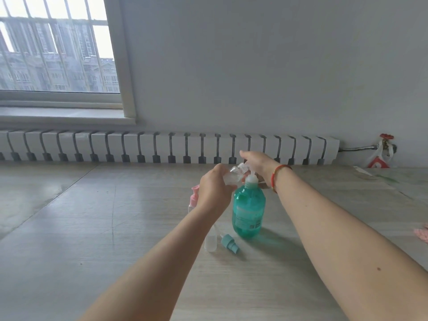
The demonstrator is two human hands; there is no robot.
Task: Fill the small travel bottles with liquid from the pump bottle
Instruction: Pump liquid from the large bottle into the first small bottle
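A teal pump bottle (pixel 249 210) stands upright on the wooden table (pixel 115 228). My right hand (pixel 259 163) rests on top of its white pump head with the fingers stretched out. My left hand (pixel 214 189) grips a small clear travel bottle (pixel 234 174), tilted with its mouth at the pump spout. A second travel bottle with a pink pump top (pixel 194 198) stands behind my left wrist, partly hidden. A small clear bottle (pixel 210 243) and a loose teal spray cap (pixel 229 243) lie on the table under my left forearm.
A white radiator (pixel 162 147) runs along the wall behind the table, with a red valve (pixel 386 140) and a plastic bag at its right end. A window (pixel 55 47) is at the upper left. Something pink (pixel 422 235) lies at the table's right edge.
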